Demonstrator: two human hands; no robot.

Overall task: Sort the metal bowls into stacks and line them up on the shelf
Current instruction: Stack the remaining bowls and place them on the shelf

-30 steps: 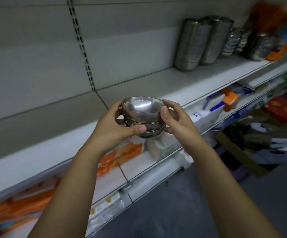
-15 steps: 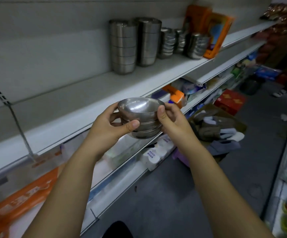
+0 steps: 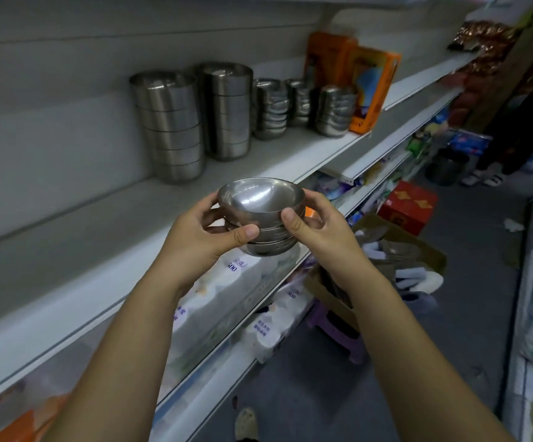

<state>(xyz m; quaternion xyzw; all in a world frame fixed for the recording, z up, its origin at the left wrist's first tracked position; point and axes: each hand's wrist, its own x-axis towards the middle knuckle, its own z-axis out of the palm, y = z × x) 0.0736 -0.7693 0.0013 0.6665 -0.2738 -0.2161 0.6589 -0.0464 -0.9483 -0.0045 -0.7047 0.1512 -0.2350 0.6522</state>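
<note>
Nested bowls (image 3: 263,218), with left hand (image 3: 204,237) and right hand (image 3: 319,231) curled round them, have come nearer the tall stack (image 3: 171,129); placement beside it on the shelf (image 3: 99,224) probably follows.

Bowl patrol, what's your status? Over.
Left hand, right hand both grip the small stack of round metal bowls. Stack in air before white shelf. Nothing blocking.

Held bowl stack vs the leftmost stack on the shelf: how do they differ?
The held bowl stack is short, about three bowls; the leftmost shelf stack is much taller. The held bowls are rounded; the shelf stack's are straight-walled. The left hand and right hand grip the held stack in front of the shelf; the other stands on it. Both are shiny, nested metal.
</note>
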